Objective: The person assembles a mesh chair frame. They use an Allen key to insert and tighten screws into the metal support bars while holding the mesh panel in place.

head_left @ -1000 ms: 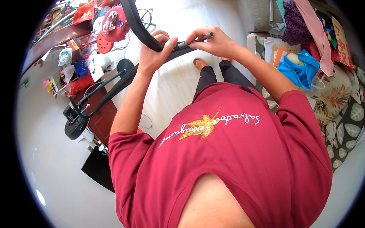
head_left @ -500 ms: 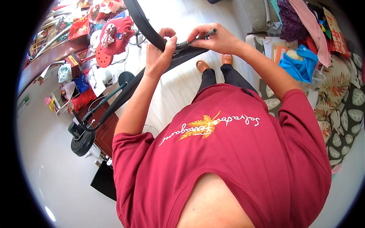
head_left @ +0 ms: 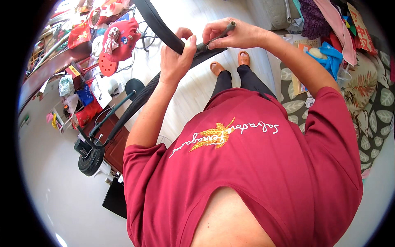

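My left hand (head_left: 177, 61) is closed on the lower end of a thick black curved tube (head_left: 155, 22) that comes down from the top edge. Just right of it, my right hand (head_left: 240, 35) pinches a slim dark-grey rod-like tool (head_left: 228, 29) with a thicker, rounded end. The tool's other end points at a small grey piece (head_left: 201, 47) at the tube's end, between my two hands; their exact contact is too small to make out. Behind and below the hands runs a black ribbed tube (head_left: 142, 94), passing behind my left wrist toward the lower left.
At left stand a dark-green pole (head_left: 117, 108) with a round black disc (head_left: 133, 88), a red cushioned thing (head_left: 127, 36), a cluttered shelf and a dark-red cabinet (head_left: 115, 142). A leaf-patterned sofa (head_left: 366, 123) with blue cloth (head_left: 331, 57) is at right. My orange slippers (head_left: 243, 58) are on the pale floor.
The view has shifted slightly. Both hands keep their grips; my right hand and its tool have moved up a little relative to my left hand, which stays on the curved tube.
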{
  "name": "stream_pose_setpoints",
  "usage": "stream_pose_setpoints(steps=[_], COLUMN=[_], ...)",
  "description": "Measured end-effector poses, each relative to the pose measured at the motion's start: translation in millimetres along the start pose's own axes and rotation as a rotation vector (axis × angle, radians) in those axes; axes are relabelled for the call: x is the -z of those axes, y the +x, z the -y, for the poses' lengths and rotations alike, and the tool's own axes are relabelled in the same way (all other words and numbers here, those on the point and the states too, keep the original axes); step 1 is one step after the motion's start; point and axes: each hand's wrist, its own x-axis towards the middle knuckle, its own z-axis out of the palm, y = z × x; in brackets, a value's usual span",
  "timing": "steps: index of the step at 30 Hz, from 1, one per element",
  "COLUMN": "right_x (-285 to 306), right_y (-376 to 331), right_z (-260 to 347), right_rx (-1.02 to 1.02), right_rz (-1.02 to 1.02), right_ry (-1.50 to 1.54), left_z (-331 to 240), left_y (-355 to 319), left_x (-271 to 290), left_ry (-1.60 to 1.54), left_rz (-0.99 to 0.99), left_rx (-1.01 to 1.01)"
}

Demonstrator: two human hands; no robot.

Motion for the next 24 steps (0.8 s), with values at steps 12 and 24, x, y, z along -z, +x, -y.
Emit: stream_pose_setpoints(steps=[12, 24], right_x=[0, 9], right_y=[-8, -3], right_z=[0, 20], right_rx=[-0.11, -0.559], right_rz=[0.094, 0.12], right_ry=[0.05, 0.354], left_z=[-8, 25], left_y=[-53, -70], left_x=[32, 26], left_ry=[0.472, 0.611], left_rz=[0.068, -0.056], left_rx=[0.147, -0.221])
